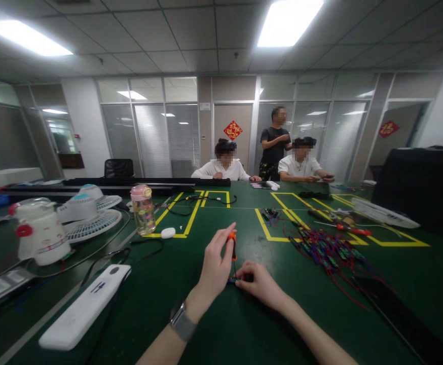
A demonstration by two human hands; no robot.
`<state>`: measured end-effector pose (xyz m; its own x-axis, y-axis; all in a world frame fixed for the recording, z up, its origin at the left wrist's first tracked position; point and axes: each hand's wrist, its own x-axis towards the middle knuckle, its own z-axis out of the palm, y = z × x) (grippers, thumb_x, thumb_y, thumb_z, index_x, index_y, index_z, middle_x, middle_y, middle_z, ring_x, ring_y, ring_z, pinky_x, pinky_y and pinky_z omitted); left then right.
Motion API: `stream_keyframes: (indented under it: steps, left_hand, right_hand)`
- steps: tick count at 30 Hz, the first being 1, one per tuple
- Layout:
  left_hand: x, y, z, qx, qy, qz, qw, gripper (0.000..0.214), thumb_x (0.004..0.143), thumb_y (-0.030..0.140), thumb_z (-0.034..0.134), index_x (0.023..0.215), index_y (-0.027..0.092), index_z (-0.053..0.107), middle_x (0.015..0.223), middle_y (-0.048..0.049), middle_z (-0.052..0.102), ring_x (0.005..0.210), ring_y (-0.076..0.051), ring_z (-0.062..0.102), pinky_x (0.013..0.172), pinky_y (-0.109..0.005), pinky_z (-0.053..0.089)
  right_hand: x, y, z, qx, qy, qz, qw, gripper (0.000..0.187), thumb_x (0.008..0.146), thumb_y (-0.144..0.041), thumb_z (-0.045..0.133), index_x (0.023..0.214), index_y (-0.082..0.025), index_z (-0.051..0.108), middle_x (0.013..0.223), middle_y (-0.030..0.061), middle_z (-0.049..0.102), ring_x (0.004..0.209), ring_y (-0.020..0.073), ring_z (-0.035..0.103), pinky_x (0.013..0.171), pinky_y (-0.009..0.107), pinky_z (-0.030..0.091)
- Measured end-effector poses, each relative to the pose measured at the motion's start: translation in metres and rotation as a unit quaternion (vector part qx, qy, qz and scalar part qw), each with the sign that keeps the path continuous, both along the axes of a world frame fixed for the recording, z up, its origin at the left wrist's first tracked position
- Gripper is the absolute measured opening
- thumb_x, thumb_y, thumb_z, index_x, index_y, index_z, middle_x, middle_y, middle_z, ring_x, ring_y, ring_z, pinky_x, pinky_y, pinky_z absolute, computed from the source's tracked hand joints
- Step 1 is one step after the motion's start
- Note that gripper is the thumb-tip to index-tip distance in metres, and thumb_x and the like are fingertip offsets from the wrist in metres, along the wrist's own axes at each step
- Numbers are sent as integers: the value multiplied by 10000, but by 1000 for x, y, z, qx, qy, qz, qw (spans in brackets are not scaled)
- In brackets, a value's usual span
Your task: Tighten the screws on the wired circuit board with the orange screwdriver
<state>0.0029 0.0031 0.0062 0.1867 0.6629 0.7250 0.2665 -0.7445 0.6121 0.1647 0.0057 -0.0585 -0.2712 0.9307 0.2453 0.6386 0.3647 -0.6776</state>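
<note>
My left hand (219,256) is closed around the orange handle of a screwdriver (234,252). The screwdriver stands nearly upright, its thin dark shaft pointing down at the green table. Under its tip lies a small circuit board (231,280), mostly covered by fingers; only bits of blue and red show. My right hand (258,284) rests low on the table with thumb and fingertips pinched at the edge of that board, close to the screwdriver's tip.
To the right lies a tangled pile of wired circuit boards (326,248), with a red-handled screwdriver (353,229) behind. Left are a white power strip (86,306), a kettle (41,233), fans (92,223) and a bottle (143,210). Two people sit across the table; another stands.
</note>
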Motion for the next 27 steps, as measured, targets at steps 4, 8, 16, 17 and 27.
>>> stream_keyframes:
  steps: [4,8,16,17,27]
  left_hand:
    - [0,1,-1,9,5,22,1000,289,940,219,503,1205,223,621,986,-51,615,902,-177,611,815,-314,512]
    - [-1,1,0,-2,7,17,1000,322,964,223,460,1262,224,583,1033,-59,618,936,-175,611,835,-315,506]
    - [0,-1,0,10,3,30,999,276,936,246,520,1185,226,638,965,-47,609,883,-172,610,795,-296,509]
    - [0,-1,0,8,5,27,1000,289,943,247,508,1205,230,628,983,-50,607,901,-173,609,808,-297,509]
    - [0,-1,0,14,-3,45,999,200,894,244,591,1069,223,684,899,-27,551,831,-164,587,774,-290,499]
  right_hand:
    - [0,-1,1,-3,-2,-1,1000,121,733,-136,679,798,-183,769,804,31,668,759,165,599,718,246,457]
    - [-1,-2,3,1,-5,1,1000,129,733,-127,671,796,-179,771,797,33,669,757,169,601,714,250,455]
    - [-1,-3,4,-4,-1,-7,1000,141,733,-132,672,818,-179,774,808,40,673,753,170,606,702,249,461]
    - [-1,-3,4,-3,0,-7,1000,140,734,-133,672,816,-181,774,807,38,674,751,170,605,700,248,461]
    - [-2,-2,3,2,-3,-7,1000,147,724,-89,675,803,-157,779,783,45,655,738,172,603,687,251,458]
